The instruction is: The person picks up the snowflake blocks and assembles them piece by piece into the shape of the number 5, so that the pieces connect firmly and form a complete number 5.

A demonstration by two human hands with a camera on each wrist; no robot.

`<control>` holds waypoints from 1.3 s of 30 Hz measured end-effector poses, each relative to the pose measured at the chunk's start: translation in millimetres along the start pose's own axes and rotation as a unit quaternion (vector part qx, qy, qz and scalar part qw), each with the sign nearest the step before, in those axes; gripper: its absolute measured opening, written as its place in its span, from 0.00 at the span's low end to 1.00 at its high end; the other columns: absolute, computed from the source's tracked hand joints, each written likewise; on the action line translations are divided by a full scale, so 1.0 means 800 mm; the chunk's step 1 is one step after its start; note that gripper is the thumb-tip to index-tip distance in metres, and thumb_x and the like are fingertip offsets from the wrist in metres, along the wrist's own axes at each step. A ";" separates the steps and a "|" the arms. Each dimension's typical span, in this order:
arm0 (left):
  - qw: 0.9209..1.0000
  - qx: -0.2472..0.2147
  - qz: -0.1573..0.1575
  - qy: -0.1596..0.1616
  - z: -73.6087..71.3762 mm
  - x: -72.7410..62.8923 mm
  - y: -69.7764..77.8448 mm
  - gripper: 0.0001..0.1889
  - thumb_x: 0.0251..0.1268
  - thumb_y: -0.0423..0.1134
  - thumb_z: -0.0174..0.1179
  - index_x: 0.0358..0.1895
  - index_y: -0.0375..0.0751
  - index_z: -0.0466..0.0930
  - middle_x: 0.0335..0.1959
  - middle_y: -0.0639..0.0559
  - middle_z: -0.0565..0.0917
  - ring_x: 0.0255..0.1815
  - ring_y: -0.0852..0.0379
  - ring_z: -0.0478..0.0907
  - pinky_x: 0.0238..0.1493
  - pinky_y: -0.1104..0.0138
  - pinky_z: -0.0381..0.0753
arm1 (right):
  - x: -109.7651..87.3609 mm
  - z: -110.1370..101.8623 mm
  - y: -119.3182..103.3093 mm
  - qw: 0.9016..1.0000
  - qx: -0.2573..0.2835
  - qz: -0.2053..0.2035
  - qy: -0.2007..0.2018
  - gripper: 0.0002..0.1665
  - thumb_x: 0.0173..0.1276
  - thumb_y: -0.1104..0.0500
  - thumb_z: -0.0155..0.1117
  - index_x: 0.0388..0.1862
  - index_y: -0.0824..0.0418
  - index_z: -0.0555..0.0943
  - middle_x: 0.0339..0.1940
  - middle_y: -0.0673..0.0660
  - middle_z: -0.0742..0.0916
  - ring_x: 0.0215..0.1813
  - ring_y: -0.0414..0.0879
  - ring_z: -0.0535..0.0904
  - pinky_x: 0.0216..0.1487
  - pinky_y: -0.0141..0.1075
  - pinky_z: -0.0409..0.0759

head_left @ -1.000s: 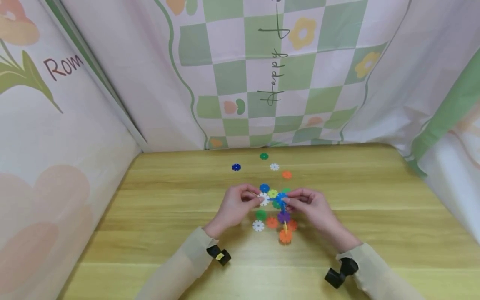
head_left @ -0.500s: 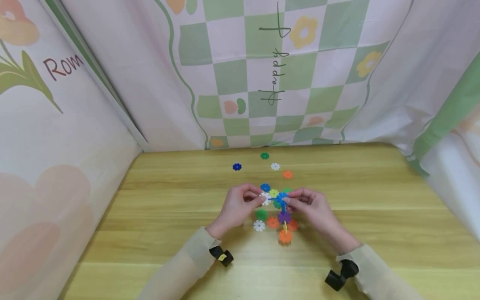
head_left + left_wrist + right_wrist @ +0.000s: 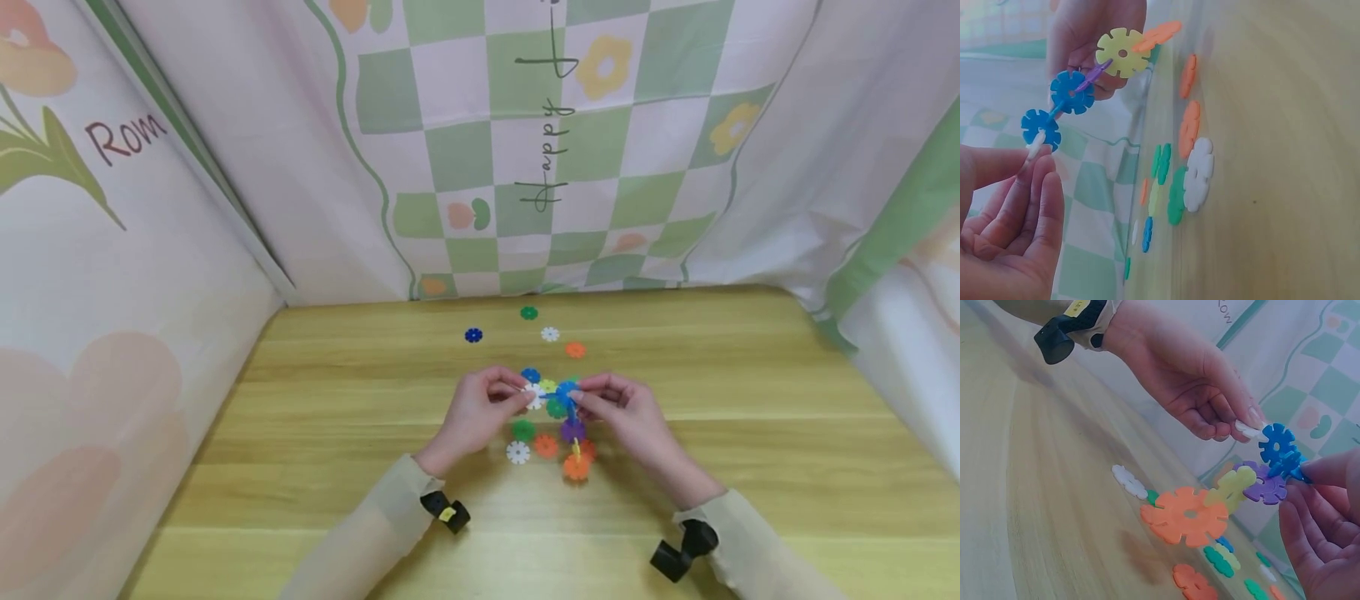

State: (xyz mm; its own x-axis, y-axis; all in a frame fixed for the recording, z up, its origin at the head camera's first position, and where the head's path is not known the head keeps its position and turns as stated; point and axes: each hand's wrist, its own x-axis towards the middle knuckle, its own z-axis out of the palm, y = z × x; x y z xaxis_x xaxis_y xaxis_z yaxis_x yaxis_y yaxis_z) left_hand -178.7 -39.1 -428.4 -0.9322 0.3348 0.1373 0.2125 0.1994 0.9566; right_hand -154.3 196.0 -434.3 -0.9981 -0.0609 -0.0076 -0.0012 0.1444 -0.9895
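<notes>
A linked chain of notched plastic snowflake discs hangs between my two hands. My left hand [image 3: 480, 410] pinches the white snowflake disc [image 3: 1036, 145] at one end between thumb and fingertips. That white disc meets a blue disc [image 3: 1277, 442], which joins a second blue snowflake disc [image 3: 1072, 92]. My right hand [image 3: 628, 417] pinches this second blue disc. From there the chain runs down through a purple disc [image 3: 1264, 485] and a yellow disc [image 3: 1124, 53] to an orange disc [image 3: 1188, 515] at the low end, held above the table.
Loose discs lie on the wooden table [image 3: 337, 500] under and beyond the hands. Among them are a white disc [image 3: 517, 452], a green disc [image 3: 523, 430] and a dark blue disc [image 3: 473, 335]. A checked curtain [image 3: 517, 150] hangs behind the table.
The chain's low end has swung slightly right and up. My left hand has shifted a little to the right; both hands keep their pinch.
</notes>
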 end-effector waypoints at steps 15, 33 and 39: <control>0.999 -0.035 0.001 -0.002 -0.005 0.001 -0.004 0.06 0.69 0.32 0.67 0.45 0.36 0.83 0.34 0.50 0.89 0.34 0.54 0.87 0.44 0.51 0.86 | -0.004 -0.002 -0.001 0.995 -0.036 -0.091 -0.019 0.23 0.70 0.60 0.71 0.62 0.66 0.79 0.58 0.61 0.85 0.55 0.45 0.83 0.55 0.33 0.81; 0.998 -0.052 -0.008 -0.029 0.000 0.000 -0.002 0.05 0.69 0.33 0.67 0.44 0.38 0.83 0.33 0.51 0.89 0.36 0.47 0.87 0.43 0.50 0.86 | -0.003 0.006 -0.001 0.992 -0.036 -0.107 -0.051 0.11 0.67 0.62 0.73 0.47 0.63 0.88 0.46 0.59 0.88 0.45 0.61 0.85 0.44 0.38 0.86; 0.998 -0.048 -0.021 -0.040 -0.003 0.001 -0.004 0.06 0.70 0.37 0.68 0.45 0.41 0.83 0.33 0.52 0.89 0.39 0.42 0.87 0.45 0.50 0.86 | -0.004 0.007 -0.002 0.993 -0.036 -0.101 -0.050 0.10 0.65 0.62 0.75 0.45 0.62 0.88 0.45 0.58 0.89 0.44 0.62 0.85 0.43 0.39 0.86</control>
State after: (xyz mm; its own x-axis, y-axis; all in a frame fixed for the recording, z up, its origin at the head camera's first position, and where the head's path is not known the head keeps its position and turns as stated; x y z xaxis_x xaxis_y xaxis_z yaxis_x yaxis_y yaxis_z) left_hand -180.7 -41.7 -430.9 -0.9128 0.4006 0.0796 0.1415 0.1274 0.9817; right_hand -150.8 190.7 -433.4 -0.9657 -0.1940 0.1729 -0.2096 0.1883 -0.9595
